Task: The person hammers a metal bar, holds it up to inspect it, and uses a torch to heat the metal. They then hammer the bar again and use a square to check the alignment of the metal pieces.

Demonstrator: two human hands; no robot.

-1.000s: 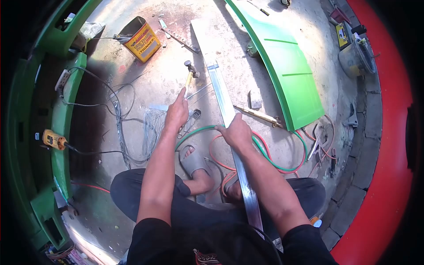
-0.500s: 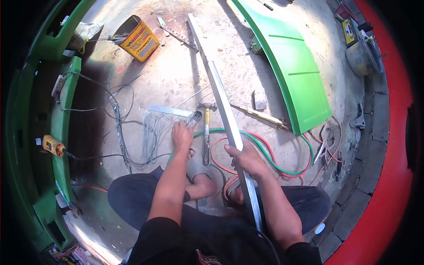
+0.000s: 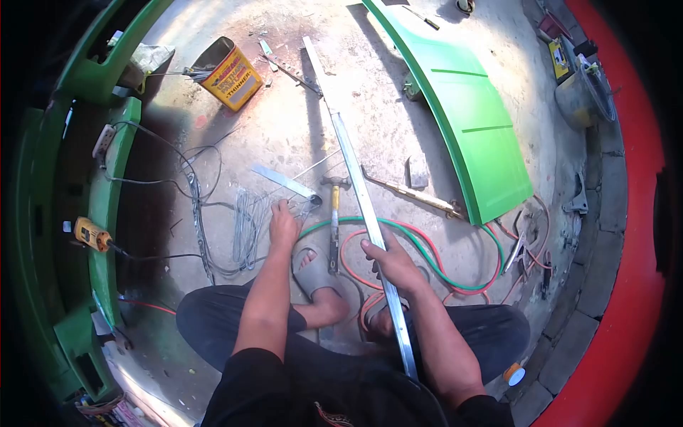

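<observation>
My right hand is wrapped round a long, straight silver metal bar, which slants from my lap across the floor. Small marks dot the face of the bar. Low over the concrete, my left hand has its fingers bent together beside a bundle of thin metal wires; whatever they pinch is hidden. Just beyond those fingers lie a flat metal strip and a small dark round piece. A hammer with a yellow-and-grey handle rests between my hands.
Green and red hoses loop under the bar beside a brass torch. A curved green panel lies at right. A yellow thinner can holds rods at upper left. Black cables run across the floor near green parts.
My left hand has shifted slightly left, off the round piece and toward the wires. The bar has turned in my right hand, showing another face. The view has tilted slightly.
</observation>
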